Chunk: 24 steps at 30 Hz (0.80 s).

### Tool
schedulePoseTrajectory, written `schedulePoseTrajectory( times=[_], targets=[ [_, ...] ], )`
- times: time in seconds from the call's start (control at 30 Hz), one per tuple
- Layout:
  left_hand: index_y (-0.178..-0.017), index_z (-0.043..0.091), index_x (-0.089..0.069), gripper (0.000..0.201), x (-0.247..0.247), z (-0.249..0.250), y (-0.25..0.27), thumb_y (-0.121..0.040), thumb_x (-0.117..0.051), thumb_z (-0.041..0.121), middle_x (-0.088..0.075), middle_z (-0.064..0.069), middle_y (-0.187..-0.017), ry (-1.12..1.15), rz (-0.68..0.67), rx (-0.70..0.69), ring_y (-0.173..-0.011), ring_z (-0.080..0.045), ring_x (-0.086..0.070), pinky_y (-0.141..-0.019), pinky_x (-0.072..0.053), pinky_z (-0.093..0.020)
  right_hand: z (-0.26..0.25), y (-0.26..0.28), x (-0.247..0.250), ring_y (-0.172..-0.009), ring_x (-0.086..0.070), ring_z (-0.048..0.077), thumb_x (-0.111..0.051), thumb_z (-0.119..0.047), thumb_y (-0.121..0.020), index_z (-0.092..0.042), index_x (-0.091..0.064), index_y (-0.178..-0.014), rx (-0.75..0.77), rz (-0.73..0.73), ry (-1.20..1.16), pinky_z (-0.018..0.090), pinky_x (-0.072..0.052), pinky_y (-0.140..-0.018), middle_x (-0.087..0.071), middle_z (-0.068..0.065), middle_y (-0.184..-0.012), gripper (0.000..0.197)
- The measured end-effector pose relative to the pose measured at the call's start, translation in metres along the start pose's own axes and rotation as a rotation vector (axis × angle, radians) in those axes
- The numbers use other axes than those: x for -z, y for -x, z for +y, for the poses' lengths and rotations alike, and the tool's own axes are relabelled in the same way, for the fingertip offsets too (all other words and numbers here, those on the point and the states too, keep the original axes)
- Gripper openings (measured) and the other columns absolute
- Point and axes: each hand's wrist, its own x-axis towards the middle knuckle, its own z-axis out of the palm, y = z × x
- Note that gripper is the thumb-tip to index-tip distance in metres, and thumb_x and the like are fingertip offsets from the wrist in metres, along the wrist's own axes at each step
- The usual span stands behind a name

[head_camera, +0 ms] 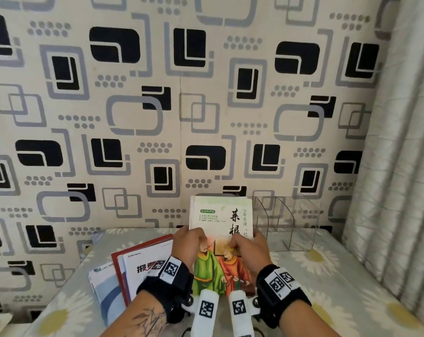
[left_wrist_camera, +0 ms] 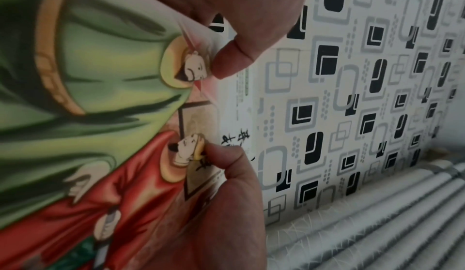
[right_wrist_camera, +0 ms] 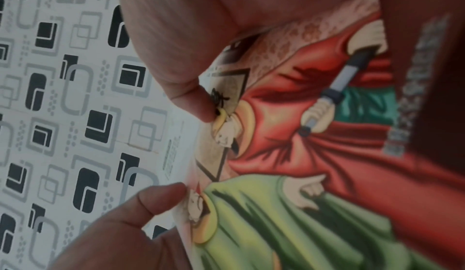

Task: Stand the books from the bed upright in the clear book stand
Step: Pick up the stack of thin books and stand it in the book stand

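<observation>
I hold an illustrated book [head_camera: 220, 215] with two robed figures on its cover upright over the bed, tilted slightly towards me. My left hand [head_camera: 188, 242] grips its left edge and my right hand [head_camera: 248, 246] grips its right edge. Both thumbs press on the cover, the left thumb [left_wrist_camera: 226, 61] by the green figure and the right thumb [right_wrist_camera: 198, 103] by the red one. The clear book stand [head_camera: 289, 222] sits just right of the book, against the wall, with nothing visible in its slots. More books [head_camera: 143, 266] lie flat on the bed under my left wrist.
The bed [head_camera: 327, 276] has a daisy-print sheet. A patterned wall [head_camera: 206, 105] rises close behind the stand. A pale curtain [head_camera: 396, 166] hangs along the right side. A blue and white book [head_camera: 104, 288] is the leftmost of the flat pile.
</observation>
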Motion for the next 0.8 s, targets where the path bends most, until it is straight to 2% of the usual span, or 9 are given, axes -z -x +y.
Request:
schedulePoseTrajectory(
  times=[0.1, 0.17, 0.27, 0.33, 0.43, 0.5, 0.57, 0.67, 0.8],
  targets=[
    [-0.053, 0.006, -0.048, 0.003, -0.007, 0.002, -0.001, -0.054, -0.051, 0.007, -0.057, -0.005, -0.056, -0.017, -0.006, -0.014, -0.057, -0.021, -0.05, -0.053, -0.037, -0.025, 0.0, 0.0, 0.005, -0.081, -0.069, 0.025, -0.065, 0.0, -0.065, -0.005, -0.062, -0.104, 0.029, 0.023, 0.004, 0.034, -0.057, -0.066, -0.074, 0.009, -0.095, 0.04],
    [-0.057, 0.007, -0.053, 0.009, -0.008, 0.003, -0.001, -0.049, -0.053, 0.011, -0.062, -0.01, -0.073, -0.047, -0.013, -0.009, -0.069, -0.027, -0.051, -0.061, -0.038, -0.031, 0.0, 0.002, 0.004, -0.086, -0.07, 0.026, -0.065, -0.006, -0.061, -0.01, -0.063, -0.101, 0.042, 0.043, 0.025, 0.041, -0.06, -0.074, -0.075, 0.009, -0.098, 0.041],
    [-0.058, 0.008, -0.051, 0.006, -0.009, 0.013, 0.0, -0.059, -0.057, 0.006, -0.056, -0.01, -0.072, -0.066, -0.01, 0.014, -0.072, -0.028, -0.049, -0.065, -0.041, -0.032, -0.002, 0.007, 0.003, -0.09, -0.07, 0.025, -0.063, -0.013, -0.059, -0.015, -0.062, -0.101, 0.063, 0.047, 0.04, 0.046, -0.059, -0.083, -0.075, 0.005, -0.098, 0.041],
    [-0.058, 0.009, -0.051, 0.009, -0.011, 0.021, 0.004, -0.061, -0.058, 0.006, -0.054, -0.01, -0.068, -0.066, -0.007, 0.021, -0.073, -0.029, -0.051, -0.069, -0.044, -0.034, -0.008, 0.011, 0.005, -0.084, -0.068, 0.02, -0.062, -0.007, -0.069, -0.014, -0.059, -0.105, 0.094, 0.04, 0.043, 0.036, -0.057, -0.073, -0.073, 0.003, -0.097, 0.037],
    [-0.053, 0.006, -0.052, 0.019, -0.017, 0.025, 0.009, -0.066, -0.054, -0.006, -0.057, -0.011, -0.077, -0.03, 0.063, -0.066, -0.068, -0.027, -0.05, -0.061, -0.041, -0.029, -0.017, 0.015, 0.008, -0.082, -0.065, 0.017, -0.058, 0.0, -0.076, -0.012, -0.058, -0.108, 0.16, 0.056, 0.035, 0.026, -0.05, -0.066, -0.071, -0.001, -0.094, 0.034],
    [-0.058, 0.008, -0.056, 0.011, -0.024, 0.025, 0.016, -0.058, -0.053, -0.002, -0.064, -0.01, -0.084, 0.04, 0.08, -0.113, -0.073, -0.027, -0.055, -0.062, -0.042, -0.03, -0.022, 0.017, 0.013, -0.077, -0.065, 0.013, -0.055, 0.003, -0.076, -0.013, -0.058, -0.107, 0.176, 0.062, 0.02, 0.023, -0.05, -0.06, -0.07, -0.004, -0.091, 0.035],
    [-0.062, 0.011, -0.059, 0.015, -0.032, 0.02, 0.024, -0.051, -0.051, 0.003, -0.068, -0.007, -0.083, 0.109, 0.061, -0.139, -0.079, -0.028, -0.058, -0.066, -0.046, -0.031, -0.025, 0.018, 0.02, -0.069, -0.063, 0.007, -0.052, 0.006, -0.076, -0.014, -0.057, -0.107, 0.171, 0.071, 0.001, 0.016, -0.049, -0.05, -0.069, -0.005, -0.087, 0.037],
    [-0.071, 0.007, -0.057, 0.016, -0.043, 0.011, 0.035, -0.062, -0.051, -0.005, -0.065, -0.002, -0.079, 0.145, 0.039, -0.169, -0.074, -0.021, -0.055, -0.058, -0.04, -0.025, -0.026, 0.019, 0.031, -0.067, -0.061, 0.009, -0.051, 0.01, -0.072, -0.014, -0.059, -0.104, 0.167, 0.114, -0.014, 0.017, -0.047, -0.048, -0.068, -0.005, -0.084, 0.04],
    [-0.077, 0.005, -0.063, 0.033, -0.059, -0.008, 0.035, -0.047, -0.049, 0.004, -0.07, -0.009, -0.088, 0.191, -0.002, -0.186, -0.078, -0.026, -0.058, -0.062, -0.044, -0.029, -0.018, 0.021, 0.047, -0.069, -0.061, 0.012, -0.049, 0.014, -0.071, -0.012, -0.058, -0.101, 0.16, 0.177, -0.051, 0.019, -0.047, -0.05, -0.067, -0.004, -0.083, 0.041]
  ],
)
